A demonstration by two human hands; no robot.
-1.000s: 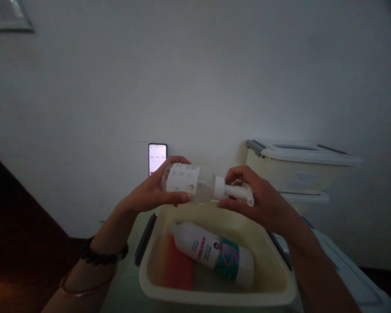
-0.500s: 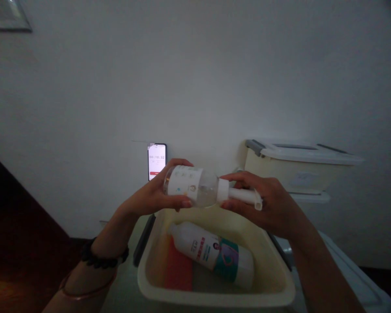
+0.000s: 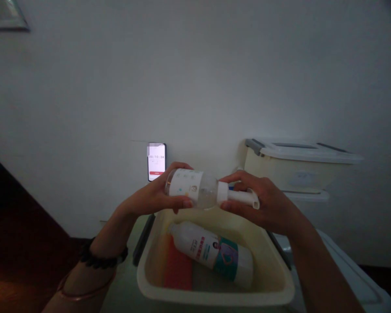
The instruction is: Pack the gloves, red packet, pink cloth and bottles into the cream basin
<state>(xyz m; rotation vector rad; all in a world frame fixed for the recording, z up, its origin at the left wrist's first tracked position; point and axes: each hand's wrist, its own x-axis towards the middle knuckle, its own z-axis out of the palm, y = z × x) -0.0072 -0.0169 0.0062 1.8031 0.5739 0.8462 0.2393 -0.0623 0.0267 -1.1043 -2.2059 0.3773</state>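
Note:
A clear pump bottle (image 3: 185,184) with a white label lies sideways in the air above a cream bin. My left hand (image 3: 159,191) is wrapped round its base end, thumb across the label. At the neck, my right hand (image 3: 263,200) grips the white collar of the pump top (image 3: 223,193) between thumb and fingers, with the nozzle pointing right under the palm. Below both hands, the open bin (image 3: 215,298) holds a white bottle (image 3: 211,252) with a green and purple label, lying slanted over a red-orange item (image 3: 178,267).
A phone (image 3: 157,161) showing a running timer stands upright against the wall behind my left hand. To the right is a lidded cream storage box (image 3: 280,174) with grey latches. A framed thing (image 3: 6,15) hangs at upper left.
The pump top has turned slightly in my right hand, and the bottle has shifted a little right and down. Both hands keep their hold.

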